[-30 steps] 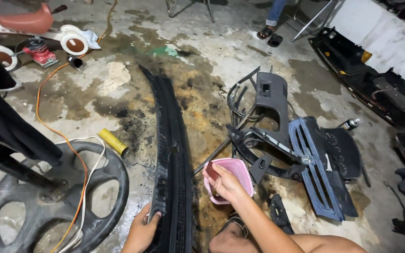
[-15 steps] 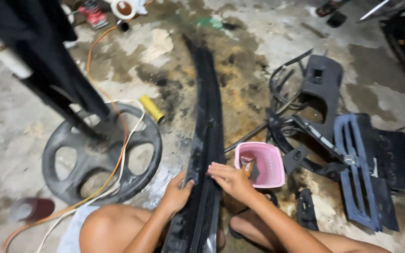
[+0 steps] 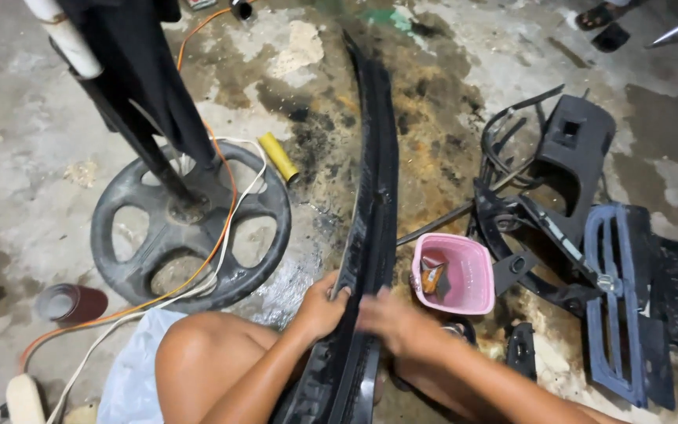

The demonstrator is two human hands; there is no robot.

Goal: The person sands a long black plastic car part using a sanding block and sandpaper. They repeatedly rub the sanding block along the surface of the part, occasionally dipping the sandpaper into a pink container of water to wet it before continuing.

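A long black plastic trim panel (image 3: 374, 196) lies on the stained concrete floor, running from my lap away toward the top of the view. My left hand (image 3: 322, 306) grips its left edge near the close end. My right hand (image 3: 390, 318), blurred with motion, rests on the panel's right edge just beside the left hand. A pink plastic tub (image 3: 453, 273) with small parts in it stands right of the panel, close to my right hand.
A round black fan base (image 3: 190, 224) with its pole stands at the left, with orange and white cables across it. A yellow cylinder (image 3: 278, 155) lies by it. Black and blue car trim parts (image 3: 590, 243) are heaped at the right. A dark red cup (image 3: 72, 304) lies lower left.
The view has tilted down and closer. My right hand left the pink tub and came onto the panel beside my left hand.
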